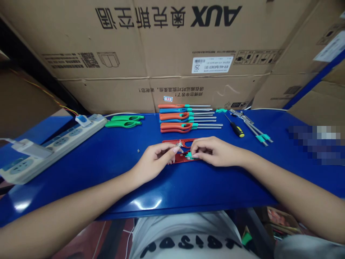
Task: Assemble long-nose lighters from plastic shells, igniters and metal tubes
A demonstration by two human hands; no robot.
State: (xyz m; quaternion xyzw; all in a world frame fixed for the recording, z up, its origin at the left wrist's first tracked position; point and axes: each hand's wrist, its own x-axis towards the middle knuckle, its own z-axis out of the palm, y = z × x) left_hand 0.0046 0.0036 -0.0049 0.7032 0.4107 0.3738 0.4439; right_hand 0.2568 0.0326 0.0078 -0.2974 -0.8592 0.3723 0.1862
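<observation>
On the blue table lie two red lighter handle shells, the far one (172, 141) with an oval trigger opening and the near one (181, 158) below it. My left hand (156, 156) is closed at the left of the shells. Its thumb and forefinger pinch a small whitish metal part (179, 144), whose exact kind I cannot make out. My right hand (212, 151) is over the right end, fingers pinched at a teal plastic piece (189, 155) that sits in the near shell. Fingers partly cover both shells.
Behind the shells are several long-nosed lighters (175, 126). Green handle shells (124, 123) and a white power strip (67, 140) lie left. A screwdriver (237, 129), metal tubes with teal ends (253, 126) and teal bits (221, 110) lie right. A tiny spring-like part (138, 150) lies near my left hand. Cardboard (113, 82) stands behind.
</observation>
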